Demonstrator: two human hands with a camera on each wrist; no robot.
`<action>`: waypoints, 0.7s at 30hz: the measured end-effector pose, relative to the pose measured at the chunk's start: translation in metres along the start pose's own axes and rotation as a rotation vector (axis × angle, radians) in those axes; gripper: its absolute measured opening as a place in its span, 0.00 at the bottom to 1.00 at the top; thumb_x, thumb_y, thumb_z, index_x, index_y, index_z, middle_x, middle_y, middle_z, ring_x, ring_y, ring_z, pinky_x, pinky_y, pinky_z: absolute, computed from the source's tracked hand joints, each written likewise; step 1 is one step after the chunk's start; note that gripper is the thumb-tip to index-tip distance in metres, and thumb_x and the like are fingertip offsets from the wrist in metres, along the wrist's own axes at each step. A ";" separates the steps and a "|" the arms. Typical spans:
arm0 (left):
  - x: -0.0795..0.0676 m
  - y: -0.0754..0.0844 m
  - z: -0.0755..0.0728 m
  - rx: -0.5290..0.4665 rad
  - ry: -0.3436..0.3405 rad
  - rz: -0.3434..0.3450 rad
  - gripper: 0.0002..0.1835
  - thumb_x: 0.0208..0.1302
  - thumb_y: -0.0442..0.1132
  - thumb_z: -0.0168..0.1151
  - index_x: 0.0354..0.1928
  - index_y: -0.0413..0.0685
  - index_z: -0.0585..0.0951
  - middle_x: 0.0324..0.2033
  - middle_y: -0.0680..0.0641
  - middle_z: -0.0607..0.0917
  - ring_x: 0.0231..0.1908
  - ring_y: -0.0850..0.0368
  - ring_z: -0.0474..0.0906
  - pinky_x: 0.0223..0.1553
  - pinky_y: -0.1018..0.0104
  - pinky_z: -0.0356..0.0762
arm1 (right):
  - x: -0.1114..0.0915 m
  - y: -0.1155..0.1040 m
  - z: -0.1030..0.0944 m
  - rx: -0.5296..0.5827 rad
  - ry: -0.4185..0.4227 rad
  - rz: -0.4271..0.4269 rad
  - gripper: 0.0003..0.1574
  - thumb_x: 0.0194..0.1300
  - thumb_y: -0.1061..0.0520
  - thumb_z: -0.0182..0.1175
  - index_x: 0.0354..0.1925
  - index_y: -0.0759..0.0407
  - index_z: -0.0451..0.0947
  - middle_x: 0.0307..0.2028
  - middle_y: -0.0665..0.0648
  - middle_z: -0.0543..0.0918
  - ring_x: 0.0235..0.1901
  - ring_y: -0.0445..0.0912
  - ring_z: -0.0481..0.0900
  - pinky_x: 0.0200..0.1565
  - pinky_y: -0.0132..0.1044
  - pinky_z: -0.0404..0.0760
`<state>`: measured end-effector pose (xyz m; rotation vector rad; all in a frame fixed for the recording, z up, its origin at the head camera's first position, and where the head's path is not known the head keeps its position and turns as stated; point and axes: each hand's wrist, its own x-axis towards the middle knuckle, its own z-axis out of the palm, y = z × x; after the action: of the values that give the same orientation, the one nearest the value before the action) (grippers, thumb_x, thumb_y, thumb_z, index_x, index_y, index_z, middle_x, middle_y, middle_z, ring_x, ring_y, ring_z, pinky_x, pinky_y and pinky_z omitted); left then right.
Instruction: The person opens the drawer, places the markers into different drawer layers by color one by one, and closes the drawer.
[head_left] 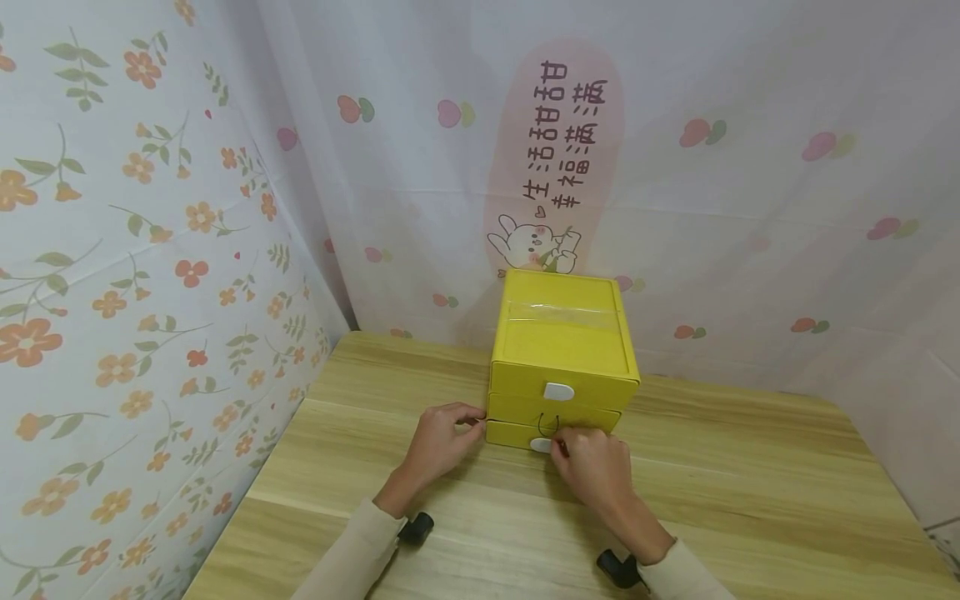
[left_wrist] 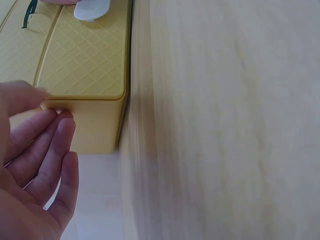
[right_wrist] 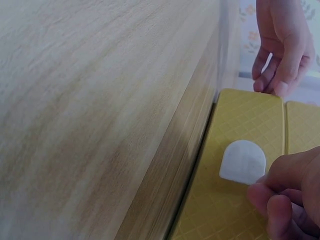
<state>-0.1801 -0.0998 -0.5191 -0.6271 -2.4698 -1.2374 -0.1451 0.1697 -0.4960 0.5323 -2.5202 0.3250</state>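
A yellow box of drawers (head_left: pixel 566 329) stands on the wooden table, its bottom drawer (head_left: pixel 506 432) near the tabletop. At that drawer's white tab handle (right_wrist: pixel 243 161), my right hand (head_left: pixel 600 471) pinches the lower right corner between thumb and curled finger. The left hand (head_left: pixel 442 442) touches the drawer's left front edge, its thumb at the front and loosely bent fingers (left_wrist: pixel 52 160) against the side. In the head view my right hand covers part of the drawer front. A dark cord loop (head_left: pixel 549 425) hangs on the middle drawer.
Another white tab (head_left: pixel 558 391) sits on the top drawer, and clear tape (head_left: pixel 562 313) crosses the box's lid. Behind the box hangs a patterned curtain (head_left: pixel 420 208); a floral one (head_left: pixel 142 333) is at the left. The wooden table (head_left: pixel 712 500) extends around the box.
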 end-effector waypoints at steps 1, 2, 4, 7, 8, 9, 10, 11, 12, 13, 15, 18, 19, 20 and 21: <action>0.000 0.000 0.000 0.003 0.002 0.006 0.05 0.69 0.32 0.74 0.43 0.41 0.94 0.38 0.48 0.94 0.39 0.56 0.92 0.45 0.53 0.91 | 0.000 0.000 0.000 0.000 -0.002 0.001 0.15 0.59 0.62 0.80 0.23 0.52 0.84 0.18 0.48 0.79 0.14 0.40 0.63 0.12 0.38 0.66; 0.000 0.000 0.000 0.006 0.002 0.013 0.05 0.69 0.32 0.74 0.43 0.40 0.94 0.37 0.48 0.94 0.39 0.55 0.92 0.45 0.53 0.91 | 0.000 0.000 0.000 0.000 -0.003 0.002 0.15 0.59 0.62 0.80 0.23 0.52 0.84 0.18 0.48 0.79 0.14 0.40 0.64 0.12 0.38 0.66; 0.001 0.000 0.000 0.015 0.005 0.027 0.04 0.69 0.32 0.75 0.42 0.40 0.94 0.37 0.48 0.94 0.38 0.55 0.93 0.45 0.53 0.92 | 0.000 0.000 0.000 -0.001 -0.005 0.001 0.14 0.59 0.62 0.80 0.23 0.53 0.85 0.18 0.48 0.80 0.14 0.41 0.64 0.12 0.38 0.67; 0.002 0.000 0.000 0.021 0.006 0.035 0.03 0.69 0.32 0.76 0.41 0.40 0.94 0.37 0.47 0.95 0.37 0.55 0.93 0.44 0.55 0.92 | 0.000 0.000 0.000 -0.004 -0.009 0.000 0.15 0.59 0.62 0.80 0.23 0.53 0.84 0.18 0.49 0.80 0.14 0.41 0.64 0.12 0.38 0.66; 0.002 0.000 0.000 0.020 0.004 0.034 0.03 0.69 0.32 0.76 0.41 0.40 0.94 0.37 0.48 0.95 0.37 0.56 0.93 0.44 0.55 0.92 | 0.000 -0.001 -0.001 -0.005 -0.009 -0.001 0.15 0.59 0.62 0.80 0.23 0.53 0.84 0.18 0.49 0.79 0.14 0.41 0.64 0.12 0.38 0.66; 0.002 0.000 0.000 0.020 0.003 0.032 0.03 0.68 0.32 0.77 0.41 0.40 0.94 0.36 0.48 0.95 0.37 0.56 0.93 0.44 0.56 0.92 | 0.001 -0.001 -0.001 -0.006 -0.009 -0.002 0.16 0.58 0.63 0.80 0.22 0.52 0.83 0.18 0.48 0.79 0.14 0.41 0.64 0.12 0.38 0.66; 0.002 0.000 0.000 0.019 0.000 0.029 0.03 0.68 0.33 0.77 0.41 0.40 0.94 0.37 0.48 0.95 0.37 0.56 0.93 0.44 0.57 0.92 | 0.001 -0.001 -0.001 -0.007 -0.009 -0.004 0.17 0.58 0.63 0.80 0.22 0.52 0.82 0.18 0.48 0.78 0.14 0.41 0.64 0.12 0.38 0.66; 0.002 -0.001 0.000 0.019 -0.001 0.028 0.03 0.68 0.33 0.77 0.41 0.40 0.94 0.37 0.48 0.95 0.37 0.57 0.93 0.44 0.57 0.92 | 0.001 0.000 -0.001 -0.008 -0.008 -0.005 0.19 0.58 0.63 0.80 0.21 0.52 0.80 0.17 0.48 0.77 0.14 0.41 0.63 0.12 0.38 0.65; 0.003 -0.001 0.000 0.019 -0.001 0.028 0.03 0.68 0.33 0.77 0.41 0.41 0.94 0.37 0.48 0.95 0.37 0.57 0.93 0.44 0.58 0.92 | 0.001 0.000 -0.001 -0.008 -0.007 -0.007 0.20 0.58 0.63 0.80 0.20 0.51 0.79 0.17 0.48 0.76 0.14 0.41 0.63 0.12 0.38 0.65; 0.003 -0.001 0.000 0.020 -0.001 0.027 0.03 0.68 0.33 0.77 0.40 0.41 0.94 0.37 0.48 0.95 0.37 0.57 0.93 0.43 0.58 0.92 | 0.001 0.000 -0.001 -0.008 -0.006 -0.008 0.21 0.59 0.63 0.80 0.20 0.51 0.77 0.17 0.48 0.75 0.14 0.41 0.62 0.12 0.38 0.64; 0.003 -0.001 0.000 0.022 0.000 0.029 0.03 0.68 0.33 0.77 0.40 0.41 0.95 0.37 0.48 0.95 0.37 0.56 0.93 0.43 0.59 0.92 | 0.001 0.000 -0.001 -0.006 -0.003 -0.011 0.24 0.59 0.64 0.79 0.19 0.50 0.74 0.16 0.47 0.72 0.14 0.41 0.61 0.12 0.38 0.64; 0.004 -0.001 0.000 0.027 0.002 0.032 0.02 0.68 0.33 0.77 0.39 0.41 0.95 0.37 0.47 0.95 0.37 0.55 0.93 0.42 0.59 0.92 | 0.001 0.000 0.000 -0.004 -0.001 -0.012 0.26 0.59 0.64 0.79 0.18 0.49 0.72 0.16 0.46 0.69 0.14 0.41 0.60 0.12 0.37 0.63; 0.004 -0.001 0.000 0.031 0.003 0.032 0.02 0.68 0.34 0.77 0.39 0.42 0.95 0.37 0.47 0.95 0.37 0.55 0.93 0.42 0.59 0.92 | 0.001 0.000 0.000 -0.005 -0.003 -0.012 0.26 0.59 0.64 0.79 0.18 0.49 0.72 0.16 0.47 0.69 0.14 0.41 0.60 0.12 0.38 0.63; 0.004 0.000 0.000 0.033 0.004 0.035 0.02 0.68 0.33 0.77 0.39 0.42 0.95 0.37 0.47 0.95 0.37 0.55 0.93 0.42 0.59 0.92 | 0.001 0.000 0.000 -0.006 -0.003 -0.011 0.26 0.59 0.64 0.79 0.18 0.49 0.72 0.16 0.47 0.70 0.14 0.41 0.61 0.12 0.38 0.64; 0.004 0.000 0.000 0.036 0.004 0.036 0.02 0.68 0.33 0.77 0.39 0.42 0.95 0.37 0.47 0.95 0.38 0.55 0.93 0.42 0.59 0.92 | 0.001 0.001 -0.001 -0.005 -0.002 -0.012 0.24 0.59 0.63 0.79 0.19 0.50 0.74 0.16 0.47 0.72 0.14 0.41 0.62 0.12 0.38 0.65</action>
<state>-0.1838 -0.0990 -0.5173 -0.6563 -2.4602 -1.1770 -0.1457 0.1702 -0.4949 0.5452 -2.5187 0.3133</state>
